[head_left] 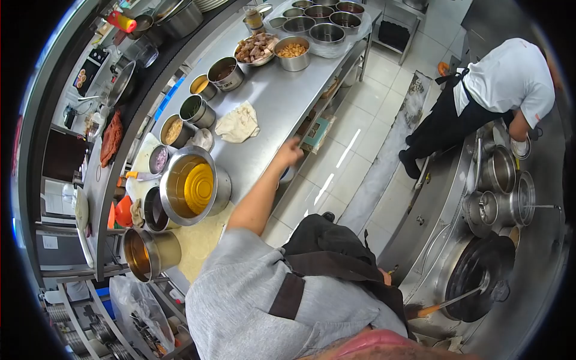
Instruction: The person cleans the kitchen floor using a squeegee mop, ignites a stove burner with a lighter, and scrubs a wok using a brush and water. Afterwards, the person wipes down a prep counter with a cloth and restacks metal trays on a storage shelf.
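My left hand [290, 153] reaches out past the long edge of the steel table [282, 99], its fingers loosely bent and apart, with nothing visible in it. The nearest thing on the tabletop is a crumpled cream cloth [237, 122]. Closer to my body stands a large steel pot [219, 186] bearing a wide bowl of yellow liquid [199, 187]. Only a small part of my right hand [385, 276] shows beside my dark apron [342, 264]; its fingers are mostly hidden.
Steel containers of food, a bowl of chopped meat [256, 48] and a pot of golden pieces [292, 53] line the table. To the right, a co-worker [501, 81] bends over the stove counter, near pots and a black wok [480, 276]. A wet floor channel [393, 138] runs between.
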A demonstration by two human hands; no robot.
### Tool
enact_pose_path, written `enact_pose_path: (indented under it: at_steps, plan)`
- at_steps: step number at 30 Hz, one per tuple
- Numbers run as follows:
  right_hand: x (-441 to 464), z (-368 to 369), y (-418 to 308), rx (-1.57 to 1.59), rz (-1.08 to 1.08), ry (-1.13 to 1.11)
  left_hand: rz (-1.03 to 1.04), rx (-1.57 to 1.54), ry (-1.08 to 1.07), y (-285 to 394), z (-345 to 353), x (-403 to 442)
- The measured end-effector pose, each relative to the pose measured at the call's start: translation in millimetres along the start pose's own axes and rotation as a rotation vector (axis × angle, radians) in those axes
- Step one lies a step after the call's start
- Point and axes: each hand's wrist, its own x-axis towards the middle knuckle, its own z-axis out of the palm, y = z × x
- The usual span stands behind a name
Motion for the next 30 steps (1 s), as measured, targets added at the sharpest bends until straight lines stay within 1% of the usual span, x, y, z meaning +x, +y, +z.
enact_pose_path:
  at_steps: [1, 2, 3, 5, 7, 8, 10, 12, 14, 16, 17, 19, 21, 22, 23, 25, 26, 27, 28, 29, 30]
  plan:
    - [4.0, 2.5, 6.2, 0.010, -0.003, 0.006, -0.054, -0.089, 0.052, 13.9, -20.5, 23.7]
    - [4.4, 4.5, 14.1, -0.016, -0.004, 0.013, -0.081, -0.051, 0.070, 29.2, -44.8, 46.3]
    - [7.0, 4.9, 16.6, -0.043, -0.008, 0.027, -0.100, -0.016, 0.089, 58.5, -70.9, 59.5]
    - [10.9, 1.9, 8.8, -0.072, -0.001, 0.052, -0.098, -0.207, 0.283, 107.3, -104.3, 68.3]
    - [12.3, -0.6, 10.2, -0.107, 0.018, 0.072, -0.058, -0.163, 0.464, 122.0, -124.3, 87.3]
    - [13.3, 1.0, 14.7, -0.069, 0.029, 0.108, -0.051, -0.168, 0.457, 120.3, -129.3, 90.6]
    - [12.4, 4.1, 14.7, -0.026, 0.042, 0.142, -0.009, 0.455, 0.682, 97.5, -141.9, 101.8]
    - [7.0, 2.8, 7.9, -0.036, 0.074, 0.167, -0.183, 0.646, 0.545, 44.6, -147.7, 103.8]
    - [-0.9, 0.3, 0.6, -0.043, 0.104, 0.169, -0.099, 1.045, 0.323, -60.3, -151.7, 119.9]
    - [-14.0, 6.5, 0.6, -0.028, 0.140, 0.165, -0.408, 0.661, 0.608, -36.9, -120.0, 60.8]
    - [-16.4, 10.6, 2.9, -0.021, 0.152, 0.169, -0.399, 0.667, 0.597, -34.6, -115.2, 53.4]
    - [-23.3, 18.1, 13.0, -0.134, 0.122, 0.141, -0.066, 1.031, 0.395, -40.4, -105.9, 43.0]
    - [-25.5, 23.2, 19.7, -0.153, 0.035, 0.138, 0.112, 0.836, 0.645, -52.4, -72.0, 23.8]
    - [-25.2, 21.3, 14.1, -0.148, 0.052, 0.137, 0.207, 0.855, 0.683, -39.3, -56.2, 5.9]
    - [-23.7, 21.9, 8.8, -0.134, 0.077, 0.140, 0.221, 0.864, 0.657, -35.5, -55.0, -3.9]
    - [-13.4, 30.4, 15.3, -0.155, 0.068, 0.220, 0.152, 1.060, 0.712, -20.7, -37.3, -1.1]
    - [-10.1, 24.6, 7.1, -0.136, 0.058, 0.243, 0.441, 1.332, 0.557, -53.3, -52.4, 24.4]
    - [0.3, 18.7, 10.7, -0.247, 0.073, 0.208, 0.475, 1.296, 0.428, -98.8, -62.8, 61.9]
    - [1.9, 5.1, 1.6, -0.232, 0.016, 0.319, 0.615, 1.422, 0.279, -113.0, -82.2, 97.1]
    - [-2.4, -27.2, -28.9, -0.122, -0.068, 0.472, 0.664, 1.538, 0.329, -97.5, -92.2, 110.7]
    - [-3.2, -45.9, -29.0, -0.115, -0.012, 0.522, 0.180, 1.031, 0.070, -88.0, -112.2, 155.7]
